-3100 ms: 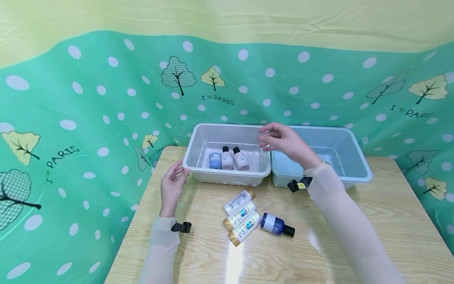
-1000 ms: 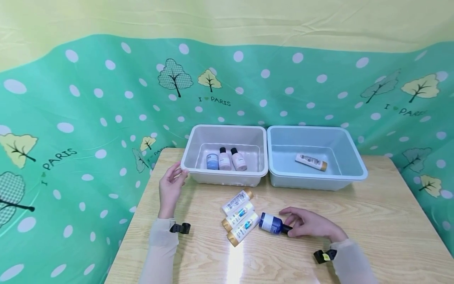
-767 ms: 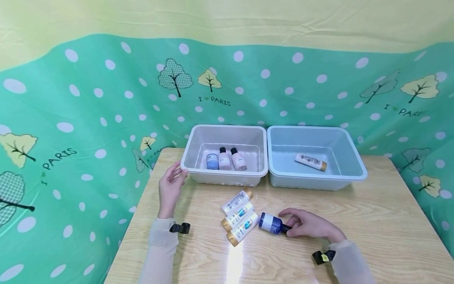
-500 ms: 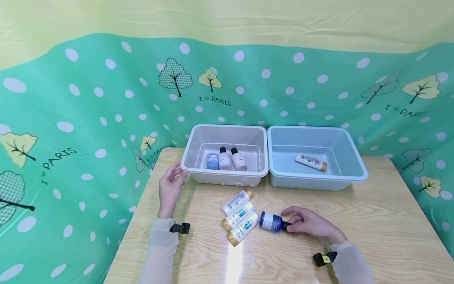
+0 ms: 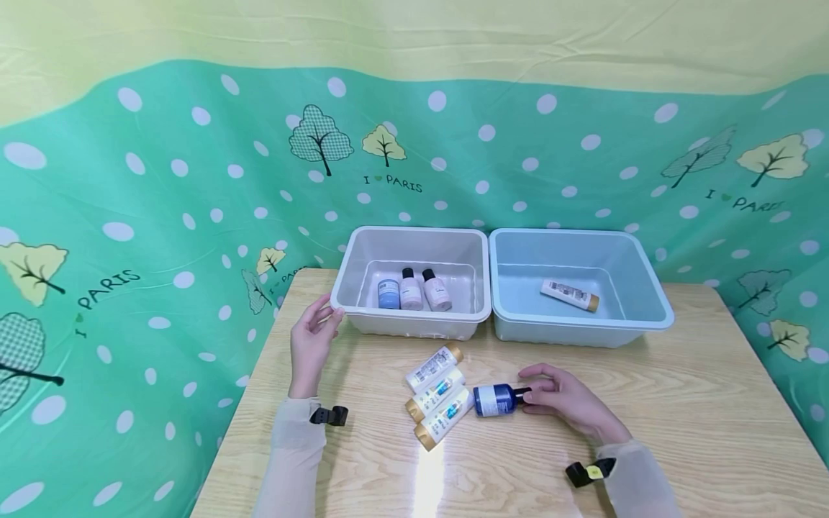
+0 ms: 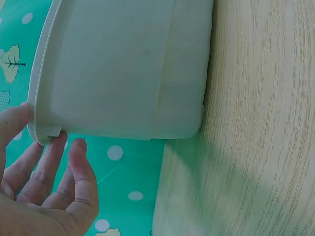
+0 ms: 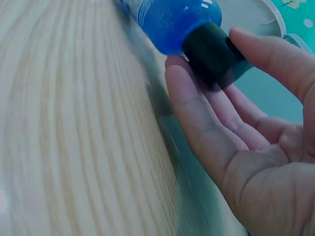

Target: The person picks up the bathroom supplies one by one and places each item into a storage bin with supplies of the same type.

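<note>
My left hand (image 5: pixel 311 349) is at the front left corner of the grey bin (image 5: pixel 414 322). In the left wrist view, its thumb and a finger pinch the bin's rim (image 6: pixel 42 88). My right hand (image 5: pixel 573 404) holds a dark blue bottle (image 5: pixel 495 401) by its black cap (image 7: pixel 211 54), between thumb and fingers. The bottle lies on its side just right of three white tubes with gold caps: an upper tube (image 5: pixel 432 367), a middle tube (image 5: pixel 437 394) and a lower tube (image 5: pixel 443 419). Whether the bottle still touches the table I cannot tell.
Inside the grey bin lie a light blue bottle (image 5: pixel 388 294) and two pale pink bottles (image 5: pixel 411 294) with black caps. A light blue bin (image 5: pixel 576 327) stands beside it with one white tube (image 5: pixel 568 294) inside. A patterned curtain (image 5: pixel 414 144) hangs behind the wooden table (image 5: pixel 363 460).
The right hand has come down from over the bins to the blue bottle's cap, and the bottle has swung slightly. A white tube now shows in the light blue bin. The left hand stays put.
</note>
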Demonstrator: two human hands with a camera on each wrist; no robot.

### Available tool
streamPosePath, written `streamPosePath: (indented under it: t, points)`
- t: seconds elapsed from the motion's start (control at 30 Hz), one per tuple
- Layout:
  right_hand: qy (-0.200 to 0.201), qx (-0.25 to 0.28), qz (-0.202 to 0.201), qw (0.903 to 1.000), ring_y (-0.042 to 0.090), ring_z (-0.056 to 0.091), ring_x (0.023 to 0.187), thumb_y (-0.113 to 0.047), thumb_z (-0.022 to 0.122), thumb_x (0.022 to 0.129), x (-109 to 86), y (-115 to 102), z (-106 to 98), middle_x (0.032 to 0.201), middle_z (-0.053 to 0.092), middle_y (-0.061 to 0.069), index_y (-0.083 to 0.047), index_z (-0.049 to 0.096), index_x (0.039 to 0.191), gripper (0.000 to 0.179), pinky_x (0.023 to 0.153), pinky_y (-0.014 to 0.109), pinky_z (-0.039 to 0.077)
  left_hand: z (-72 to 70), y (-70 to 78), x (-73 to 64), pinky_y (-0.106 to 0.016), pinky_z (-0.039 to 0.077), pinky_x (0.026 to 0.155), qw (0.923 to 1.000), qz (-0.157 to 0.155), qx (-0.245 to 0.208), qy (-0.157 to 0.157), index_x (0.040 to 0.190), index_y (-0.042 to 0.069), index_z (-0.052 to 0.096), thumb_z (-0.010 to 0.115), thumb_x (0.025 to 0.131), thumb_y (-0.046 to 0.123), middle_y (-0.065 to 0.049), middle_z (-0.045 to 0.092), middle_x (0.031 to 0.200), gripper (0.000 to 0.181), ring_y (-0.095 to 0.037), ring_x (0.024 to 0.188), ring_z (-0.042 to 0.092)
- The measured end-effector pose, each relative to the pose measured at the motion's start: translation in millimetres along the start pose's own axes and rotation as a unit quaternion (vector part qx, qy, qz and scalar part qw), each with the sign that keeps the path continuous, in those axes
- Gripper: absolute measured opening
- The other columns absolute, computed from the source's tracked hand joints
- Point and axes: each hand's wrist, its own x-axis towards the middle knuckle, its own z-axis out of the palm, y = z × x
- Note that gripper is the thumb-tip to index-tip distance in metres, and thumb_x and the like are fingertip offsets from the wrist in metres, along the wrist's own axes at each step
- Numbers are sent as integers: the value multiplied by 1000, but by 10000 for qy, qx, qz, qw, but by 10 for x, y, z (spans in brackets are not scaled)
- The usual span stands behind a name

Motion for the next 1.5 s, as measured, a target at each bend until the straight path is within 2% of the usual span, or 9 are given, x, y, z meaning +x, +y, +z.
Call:
streamPosePath:
  t: [0.2, 0.37, 0.53, 0.67, 0.87, 1.0, 1.23, 1.33, 1.5]
  points:
    - [127, 457, -67, 9989, 35, 67, 104, 3, 64, 94, 6, -16, 18, 113, 66, 25, 18, 33, 137, 55, 94, 51, 53, -8, 12, -15, -29, 59, 77, 10000, 6, -26, -5, 139, 4, 57, 71, 96, 17, -21, 65, 123, 47, -10, 91, 67]
    - [153, 752, -256, 9967, 34, 68, 102, 5, 65, 93, -12, -77, 54, 111, 68, 22, 15, 38, 136, 51, 93, 52, 53, -14, 3, -18, -30, 59, 79, 10000, -64, -62, 32, 139, 5, 58, 71, 96, 17, -20, 66, 123, 47, -13, 93, 67]
    - [211, 755, -590, 9952, 31, 68, 100, 6, 65, 92, -32, -205, 126, 105, 68, 18, 10, 47, 133, 45, 93, 50, 53, -18, -2, -15, -30, 59, 79, 9999, -84, -60, 28, 140, 6, 58, 71, 96, 19, -19, 66, 124, 48, -12, 93, 67]
    - [353, 603, -799, 9944, 32, 69, 99, 7, 65, 92, -38, -331, 198, 105, 67, 18, 12, 46, 132, 45, 92, 49, 53, -24, -2, -15, -30, 59, 79, 10000, -77, -37, 16, 140, 6, 58, 71, 96, 19, -18, 66, 124, 48, -11, 93, 67]
    - [556, 507, -1109, 9910, 33, 70, 95, 6, 66, 91, -22, -562, 313, 103, 68, 17, 11, 48, 130, 42, 91, 50, 54, -15, -4, -10, -29, 59, 79, 10000, -61, -33, 17, 140, 6, 58, 71, 96, 19, -19, 66, 124, 48, -13, 93, 67]
    - [582, 674, -1304, 9874, 30, 71, 93, 8, 65, 91, 23, -731, 376, 101, 69, 14, 2, 56, 125, 35, 89, 48, 55, -11, 3, -10, -29, 59, 78, 10000, -56, -39, 20, 139, 5, 58, 71, 96, 18, -20, 65, 123, 47, -15, 93, 67]
    - [686, 944, -1541, 9811, 28, 72, 91, 8, 63, 94, 152, -1049, 408, 100, 71, 13, -1, 60, 121, 29, 88, 45, 56, -3, 17, -9, -31, 59, 80, 10000, -79, -32, -13, 140, 4, 56, 71, 96, 18, -20, 65, 125, 48, -12, 93, 67]
    - [656, 1062, -1632, 9787, 30, 72, 93, 7, 62, 95, 224, -1207, 414, 102, 70, 16, -2, 61, 120, 26, 88, 46, 55, -6, -33, 22, -31, 59, 79, 10000, -65, -17, -8, 141, 5, 56, 71, 96, 18, -20, 65, 125, 49, -13, 92, 67]
    - [735, 1147, -1614, 9774, 31, 71, 94, 4, 65, 95, 392, -1497, 435, 108, 69, 18, -1, 59, 121, 27, 89, 45, 55, -23, -220, 118, -29, 59, 79, 9999, -104, -81, 16, 141, 11, 57, 72, 95, 23, -17, 65, 126, 50, -14, 93, 67]
